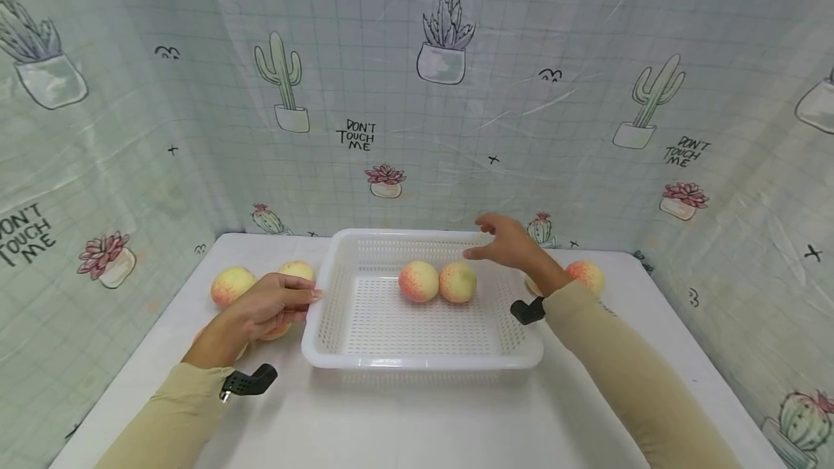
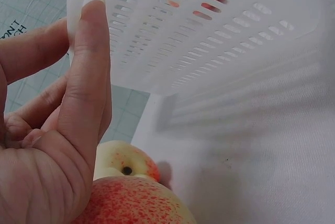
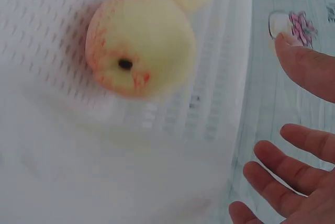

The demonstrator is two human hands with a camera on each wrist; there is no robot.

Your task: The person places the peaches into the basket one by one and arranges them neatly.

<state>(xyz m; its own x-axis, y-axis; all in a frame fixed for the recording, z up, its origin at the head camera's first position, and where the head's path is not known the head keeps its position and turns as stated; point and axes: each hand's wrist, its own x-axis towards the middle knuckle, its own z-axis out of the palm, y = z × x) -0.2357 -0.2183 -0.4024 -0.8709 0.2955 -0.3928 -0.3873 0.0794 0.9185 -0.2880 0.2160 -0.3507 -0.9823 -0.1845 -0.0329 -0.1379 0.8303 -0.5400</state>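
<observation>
A white perforated plastic basket (image 1: 423, 362) stands in the middle of the head view, with two yellow-red peaches (image 1: 418, 281) side by side inside it. My left hand (image 1: 276, 302) pinches the basket's left rim, its digits on both faces of the wall in the left wrist view. Over the basket's back right corner hovers my right hand (image 1: 511, 243), thumb and fingers spread and holding nothing. From the right wrist view, one peach (image 3: 138, 43) shows its dark stem hollow, apart from the right fingers.
Several more peaches (image 1: 232, 286) lie on the white table (image 1: 417, 425) left of the basket, partly behind my left hand and wrist. At the right, another peach (image 1: 586, 277) sits beyond my right wrist. A cactus-print curtain (image 1: 417, 121) encloses the table's back and sides.
</observation>
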